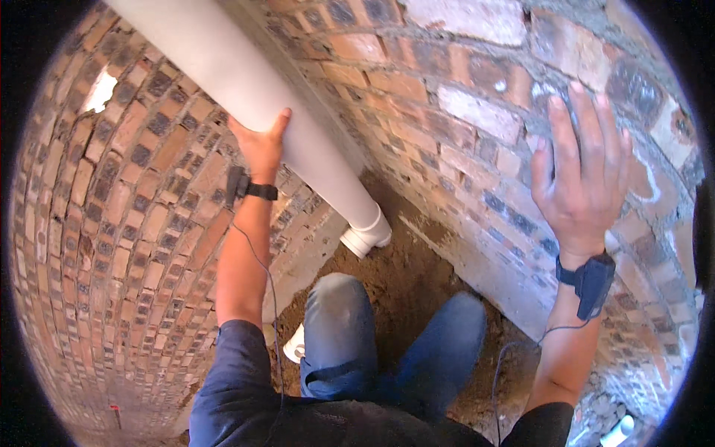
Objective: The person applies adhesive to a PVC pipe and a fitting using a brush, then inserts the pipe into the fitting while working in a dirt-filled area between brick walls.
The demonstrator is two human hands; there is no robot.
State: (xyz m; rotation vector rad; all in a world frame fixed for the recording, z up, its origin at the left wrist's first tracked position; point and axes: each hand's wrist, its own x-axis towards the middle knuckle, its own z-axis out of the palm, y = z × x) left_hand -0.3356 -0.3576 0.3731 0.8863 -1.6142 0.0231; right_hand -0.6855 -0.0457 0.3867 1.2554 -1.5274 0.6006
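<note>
white pipe (316, 160): plain, faintly creamy. elbow (360, 237) at pipe's lower end: white too. brick wall (141, 186) left of pipe: patchwork of orange-red, tan, charcoal, pale grey mortar lines. second brick wall (477, 112) right of pipe: reddish, dark blotches, whitish smears. soil (413, 272) beyond pipe's end: brown. trousers (339, 320) below pipe: blue, dusty pale knees. wristband (261, 191) nearest pipe: black.
</note>
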